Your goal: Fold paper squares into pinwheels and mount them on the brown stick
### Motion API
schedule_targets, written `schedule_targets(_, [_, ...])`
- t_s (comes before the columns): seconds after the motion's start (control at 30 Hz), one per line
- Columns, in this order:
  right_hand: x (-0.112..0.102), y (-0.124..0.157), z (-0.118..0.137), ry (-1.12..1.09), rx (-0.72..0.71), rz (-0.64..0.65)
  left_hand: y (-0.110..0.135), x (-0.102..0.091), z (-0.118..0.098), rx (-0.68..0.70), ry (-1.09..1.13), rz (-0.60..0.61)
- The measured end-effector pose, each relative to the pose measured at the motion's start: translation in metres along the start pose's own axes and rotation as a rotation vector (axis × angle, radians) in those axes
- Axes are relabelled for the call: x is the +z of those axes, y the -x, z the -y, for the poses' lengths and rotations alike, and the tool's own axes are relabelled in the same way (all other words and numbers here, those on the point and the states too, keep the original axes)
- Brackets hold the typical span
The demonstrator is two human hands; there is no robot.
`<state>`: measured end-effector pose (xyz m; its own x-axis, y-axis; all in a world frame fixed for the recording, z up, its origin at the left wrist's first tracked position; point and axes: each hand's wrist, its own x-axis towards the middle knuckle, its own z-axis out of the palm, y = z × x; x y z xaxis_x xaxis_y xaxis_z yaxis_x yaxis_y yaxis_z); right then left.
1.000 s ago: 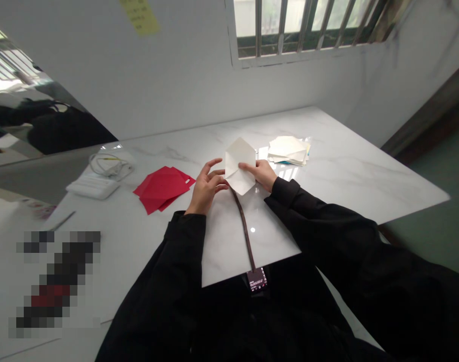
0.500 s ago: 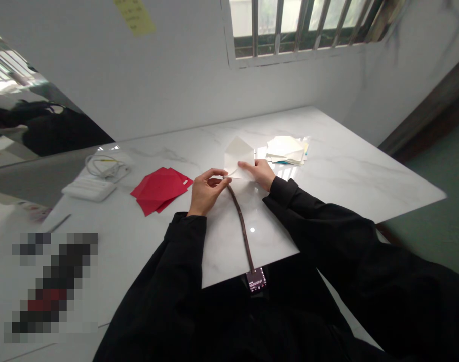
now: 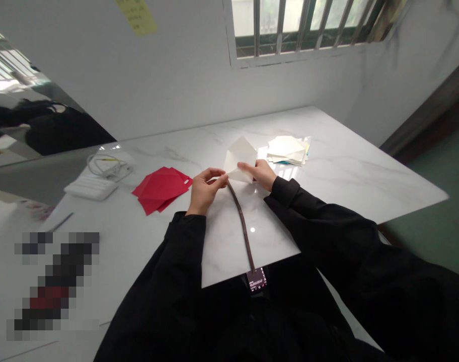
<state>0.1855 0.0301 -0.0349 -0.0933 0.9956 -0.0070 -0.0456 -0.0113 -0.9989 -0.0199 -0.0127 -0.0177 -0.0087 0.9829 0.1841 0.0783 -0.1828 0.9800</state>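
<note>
White paper [image 3: 240, 157] opening wider than a moment ago, left grip [image 3: 206, 191] pinched on its corner, right grip [image 3: 258, 174] clamped on its edge, strap [image 3: 242, 221] running to the desk's [image 3: 346, 161] near edge, open room rightward

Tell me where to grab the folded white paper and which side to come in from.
Grip the upper point of the folded white paper, coming in from the far side of the marble table. That point stands free, while the left hand pinches the paper's lower left and the right hand lies against its right side. A light pinch there would likely avoid both hands.
</note>
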Motion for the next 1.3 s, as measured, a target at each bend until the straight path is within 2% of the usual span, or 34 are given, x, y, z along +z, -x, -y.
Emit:
schedule_targets(0.2, [0.004,0.000,-0.001,-0.013,0.039,0.022,0.002,0.003,-0.003,-0.110,0.118,0.048])
schedule_targets(0.47, [0.005,0.001,-0.001,-0.119,0.045,0.048,0.002,0.003,-0.002,-0.201,0.186,-0.008])
schedule_targets(0.8, [0.007,0.006,0.011,-0.133,0.062,-0.031,0.001,0.000,-0.005,-0.191,0.213,-0.031])
schedule_targets(0.97, [0.006,0.003,0.007,-0.176,0.042,-0.017,0.002,-0.001,-0.010,-0.277,0.327,-0.022])
schedule_targets(1.1, [0.006,0.002,0.006,-0.159,0.043,0.013,0.000,-0.001,-0.009,-0.320,0.306,-0.058])
schedule_targets(1.3, [0.005,0.001,0.006,-0.065,-0.022,0.012,-0.001,-0.004,-0.007,-0.352,0.279,-0.043])
